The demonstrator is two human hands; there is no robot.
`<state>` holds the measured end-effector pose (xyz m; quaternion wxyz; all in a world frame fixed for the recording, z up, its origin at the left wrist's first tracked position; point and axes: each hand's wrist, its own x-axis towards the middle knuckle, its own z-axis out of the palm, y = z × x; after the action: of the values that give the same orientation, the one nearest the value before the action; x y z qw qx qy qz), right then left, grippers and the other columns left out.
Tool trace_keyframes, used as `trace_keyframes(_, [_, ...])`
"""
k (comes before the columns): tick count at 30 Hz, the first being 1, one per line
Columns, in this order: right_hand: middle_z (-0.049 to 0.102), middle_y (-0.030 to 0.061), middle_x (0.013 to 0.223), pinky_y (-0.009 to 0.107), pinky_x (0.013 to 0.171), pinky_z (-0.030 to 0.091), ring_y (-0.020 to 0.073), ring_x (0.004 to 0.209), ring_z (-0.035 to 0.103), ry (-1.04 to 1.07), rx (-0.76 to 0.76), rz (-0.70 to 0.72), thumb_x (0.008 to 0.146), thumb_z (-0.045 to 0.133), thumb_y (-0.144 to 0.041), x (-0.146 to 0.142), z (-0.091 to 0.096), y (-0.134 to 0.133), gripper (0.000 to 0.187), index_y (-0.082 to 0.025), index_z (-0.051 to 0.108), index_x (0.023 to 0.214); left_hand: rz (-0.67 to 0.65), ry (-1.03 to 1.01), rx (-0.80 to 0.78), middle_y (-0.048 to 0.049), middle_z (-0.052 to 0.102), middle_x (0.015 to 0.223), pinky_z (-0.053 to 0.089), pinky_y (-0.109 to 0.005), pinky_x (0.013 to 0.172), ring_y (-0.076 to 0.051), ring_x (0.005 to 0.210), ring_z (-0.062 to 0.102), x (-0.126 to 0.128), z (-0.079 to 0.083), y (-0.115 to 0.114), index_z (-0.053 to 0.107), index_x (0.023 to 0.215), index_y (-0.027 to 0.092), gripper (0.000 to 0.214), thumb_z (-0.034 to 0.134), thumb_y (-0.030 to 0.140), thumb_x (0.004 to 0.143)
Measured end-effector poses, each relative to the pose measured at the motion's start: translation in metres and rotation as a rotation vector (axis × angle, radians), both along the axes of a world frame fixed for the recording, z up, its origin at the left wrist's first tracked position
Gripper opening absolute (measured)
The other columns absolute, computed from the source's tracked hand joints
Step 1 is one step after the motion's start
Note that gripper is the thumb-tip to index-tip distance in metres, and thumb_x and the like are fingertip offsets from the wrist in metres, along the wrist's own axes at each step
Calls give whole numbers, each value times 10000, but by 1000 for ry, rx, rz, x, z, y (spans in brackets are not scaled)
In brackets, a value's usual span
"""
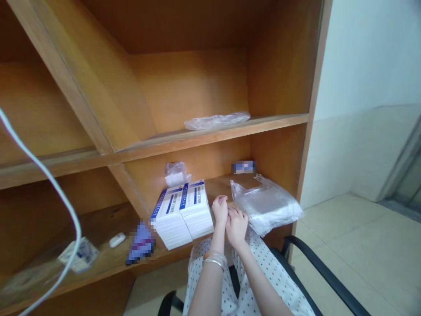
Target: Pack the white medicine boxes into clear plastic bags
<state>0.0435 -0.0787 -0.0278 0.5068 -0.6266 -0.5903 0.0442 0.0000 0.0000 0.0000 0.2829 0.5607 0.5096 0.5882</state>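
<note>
My left hand (220,210) and my right hand (237,226) are held together at the front edge of the lower shelf (230,184), fingers curled and touching. What they pinch is too small to make out. Just left of them stand two stacks of white boxes with blue stripes (182,213). To the right lies a pile of clear plastic bags (266,204), close to my right hand. A bracelet circles my left wrist.
A wooden shelf unit fills the view. A clear bag (217,120) lies on the upper shelf. A small wrapped bundle (176,174) sits behind the boxes. A small box (80,254) and a white object (117,239) lie at left. A white cable (49,184) hangs near. A black chair arm (315,267) is at right.
</note>
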Motion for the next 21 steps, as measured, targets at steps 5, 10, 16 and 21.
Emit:
trace_keyframes(5, [646,73,1151,356,933,271,224,1125,506,-25,30,-10,865,413,-112,3,2,2,319,-167,655,1066,-32,91,11,-54,677,764,465,-290,760,-172,765,630,-1,-4,1,619,706,170,168,471,216,771])
trace_keyframes(10, [656,72,1130,352,924,269,224,1117,511,-26,41,-7,861,424,-107,3,-1,1,321,-160,648,1084,-30,148,19,-52,677,767,463,-288,752,-170,760,628,-1,-6,2,614,713,174,175,464,235,780])
trace_keyframes(16, [649,79,1147,353,923,269,225,1119,510,-34,59,-5,868,410,-104,3,0,1,330,-158,648,1090,-33,198,17,-47,671,768,458,-282,751,-163,752,619,0,-7,2,615,718,178,191,455,251,792])
trace_keyframes(21, [655,87,1132,356,925,270,226,1109,514,-31,64,-21,870,398,-102,3,-2,1,333,-155,653,1077,-31,228,-3,-47,671,776,456,-274,747,-159,753,616,0,-7,1,614,722,180,188,450,242,791])
